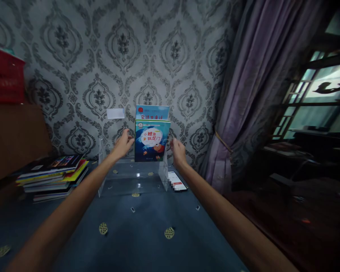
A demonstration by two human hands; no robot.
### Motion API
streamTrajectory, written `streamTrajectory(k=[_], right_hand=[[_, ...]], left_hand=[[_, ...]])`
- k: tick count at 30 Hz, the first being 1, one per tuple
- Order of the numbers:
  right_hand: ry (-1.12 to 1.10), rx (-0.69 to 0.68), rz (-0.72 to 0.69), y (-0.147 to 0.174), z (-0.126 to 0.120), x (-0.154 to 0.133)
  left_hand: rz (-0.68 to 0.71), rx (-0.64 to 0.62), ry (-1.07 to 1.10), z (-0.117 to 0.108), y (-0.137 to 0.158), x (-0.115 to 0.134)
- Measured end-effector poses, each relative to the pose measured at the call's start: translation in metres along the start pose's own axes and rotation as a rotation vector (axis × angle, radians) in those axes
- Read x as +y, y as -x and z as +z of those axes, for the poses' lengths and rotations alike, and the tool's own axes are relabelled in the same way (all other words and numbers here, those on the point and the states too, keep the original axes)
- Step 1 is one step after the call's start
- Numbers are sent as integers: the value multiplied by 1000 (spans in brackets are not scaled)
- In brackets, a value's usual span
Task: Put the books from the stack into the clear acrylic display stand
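A blue picture book with red Chinese characters and a fish on its cover stands upright at the right end of a clear acrylic rack. Behind it a lighter blue book shows its top part. My left hand hovers just left of the front book, its thumb and fingers apart and nothing held. On the other side, my right hand is beside the rack's right panel, fingers loosely bent, with no object visible in it. Whether it touches the panel is unclear.
A stack of books and magazines lies on the left of the blue patterned tablecloth. Right of the rack lies a lit phone. A white label is at the back. A red basket is above a brown box. Purple curtains hang right.
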State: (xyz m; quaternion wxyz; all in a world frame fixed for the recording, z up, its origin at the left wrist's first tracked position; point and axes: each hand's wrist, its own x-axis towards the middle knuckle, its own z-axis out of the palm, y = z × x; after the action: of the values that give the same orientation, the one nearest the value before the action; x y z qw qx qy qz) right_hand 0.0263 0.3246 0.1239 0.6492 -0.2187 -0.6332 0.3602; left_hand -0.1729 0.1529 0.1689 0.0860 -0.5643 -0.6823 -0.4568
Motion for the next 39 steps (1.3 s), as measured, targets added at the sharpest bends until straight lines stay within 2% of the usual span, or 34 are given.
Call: streamTrajectory(k=[5, 9, 15, 20, 26, 32, 35, 39], right_hand=[[51, 4, 25, 73, -25, 12], [101, -39, 63, 120, -36, 23], [154, -155, 119, 165, -29, 40], [191, -262, 171, 203, -21, 49], [241, -390, 251, 219, -24, 59], [228, -497, 314, 220, -29, 60], [241, -570, 306, 220, -30, 60], [305, -602, 278, 220, -31, 57]], left_hand=[[-13, -26, 124, 6, 62, -15], [-42, -52, 191, 10, 107, -34], [-132, -57, 269, 23, 139, -64], [-166, -66, 288, 29, 163, -81], [-176, -36, 271, 25, 187, -97], [-187, 29, 140, 18, 190, -108], [-207, 101, 19, 2, 185, -116], [-250, 300, -202, -39, 179, -126]])
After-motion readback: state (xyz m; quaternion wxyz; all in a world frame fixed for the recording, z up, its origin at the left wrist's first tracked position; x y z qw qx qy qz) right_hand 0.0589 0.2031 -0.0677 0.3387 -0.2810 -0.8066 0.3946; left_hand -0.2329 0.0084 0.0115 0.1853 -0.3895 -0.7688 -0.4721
